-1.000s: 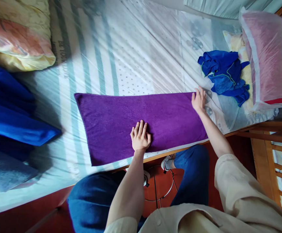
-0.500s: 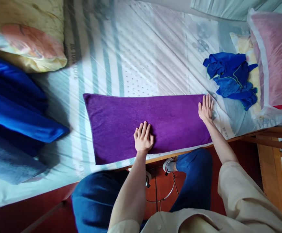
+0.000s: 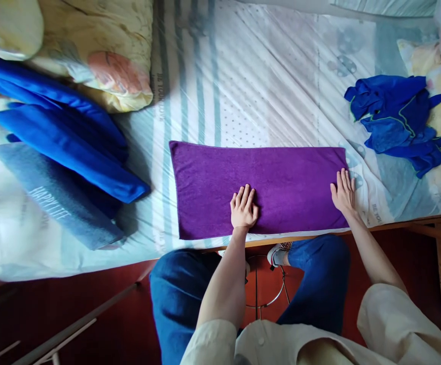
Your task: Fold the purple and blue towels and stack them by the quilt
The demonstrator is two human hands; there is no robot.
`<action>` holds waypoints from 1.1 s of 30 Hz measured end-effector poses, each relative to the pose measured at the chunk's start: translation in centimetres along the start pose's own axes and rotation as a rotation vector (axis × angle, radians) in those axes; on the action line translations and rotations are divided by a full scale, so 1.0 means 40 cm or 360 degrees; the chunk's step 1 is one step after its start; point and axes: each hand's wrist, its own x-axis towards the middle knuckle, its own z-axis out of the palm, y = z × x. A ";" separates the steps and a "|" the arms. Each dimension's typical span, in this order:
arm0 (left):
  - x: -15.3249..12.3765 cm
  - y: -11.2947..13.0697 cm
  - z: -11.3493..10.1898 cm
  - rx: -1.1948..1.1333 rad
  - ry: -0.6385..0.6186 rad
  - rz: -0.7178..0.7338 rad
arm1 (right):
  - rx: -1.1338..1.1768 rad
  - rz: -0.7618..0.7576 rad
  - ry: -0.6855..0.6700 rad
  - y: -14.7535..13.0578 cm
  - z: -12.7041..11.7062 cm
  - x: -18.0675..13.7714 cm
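A purple towel (image 3: 213, 187) lies spread as a long rectangle along the near side of the bed, with its left end slightly rumpled. My left hand (image 3: 244, 208) rests palm down on it, near the middle of its front part, fingers slightly spread. At the towel's right edge, my right hand (image 3: 344, 192) lies flat, partly on the purple cloth and partly over the sheet. Neither hand grips anything.
A crumpled blue garment (image 3: 395, 119) with green trim lies at the right. Folded blue cloth (image 3: 72, 147) and a grey-blue towel (image 3: 57, 197) lettered "HAPPY LIFE" sit at the left, below yellow patterned bedding (image 3: 121, 76). The wooden bed edge (image 3: 266, 242) runs in front of my knees.
My right hand has slid toward me along the towel's right edge, away from its far corner. My left hand stays on the towel. The view has shifted left, showing more of the folded cloths.
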 end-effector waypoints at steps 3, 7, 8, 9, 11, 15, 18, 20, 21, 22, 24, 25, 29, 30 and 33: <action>0.000 -0.007 0.005 -0.0001 -0.0020 0.0018 | 0.0035 -0.0071 -0.0009 -0.053 0.011 -0.067; 0.005 -0.007 0.005 0.0009 -0.0037 0.0017 | 0.0154 -0.0182 -0.0139 -0.047 0.020 -0.150; 0.008 -0.004 0.004 0.0009 -0.0039 0.0024 | 0.0157 -0.0144 -0.0124 -0.030 0.018 -0.163; 0.011 0.000 0.003 0.0006 -0.0043 0.0033 | 0.0152 -0.0094 -0.0098 -0.012 0.015 -0.174; 0.018 0.005 -0.002 -0.0014 -0.0050 0.0054 | 0.0141 -0.0015 -0.0062 0.023 0.004 -0.191; 0.001 -0.027 -0.040 -0.0073 -0.0071 0.0132 | 0.0175 0.0099 -0.0009 0.042 -0.032 -0.243; -0.065 -0.113 -0.098 -0.0087 0.0038 -0.0012 | 0.0300 0.0222 0.0158 -0.002 -0.070 -0.311; -0.123 -0.184 -0.139 -0.0117 0.0228 -0.0302 | 0.0421 0.0297 0.0291 -0.065 -0.096 -0.364; -0.150 -0.215 -0.157 -0.0159 0.0340 -0.0481 | 0.0493 0.0334 0.0347 -0.108 -0.106 -0.390; -0.173 -0.240 -0.171 -0.0201 0.0459 -0.0654 | 0.0579 0.0368 0.0386 -0.158 -0.113 -0.414; -0.204 -0.264 -0.187 -0.0232 0.0562 -0.0811 | 0.0859 0.0440 0.0402 -0.272 -0.114 -0.451; -0.214 -0.263 -0.190 -0.0242 0.0582 -0.0842 | 0.1034 0.0422 0.0325 -0.333 -0.107 -0.462; -0.243 -0.207 -0.187 -0.0218 0.0541 -0.0801 | 0.1912 0.0530 -0.0052 -0.559 -0.042 -0.464; -0.255 -0.191 -0.187 -0.0170 0.0472 -0.0734 | 0.2082 0.0565 -0.0143 -0.603 -0.021 -0.458; -0.305 -0.160 -0.191 0.0027 0.0210 -0.0460 | 0.2444 0.0700 -0.0308 -0.689 0.029 -0.442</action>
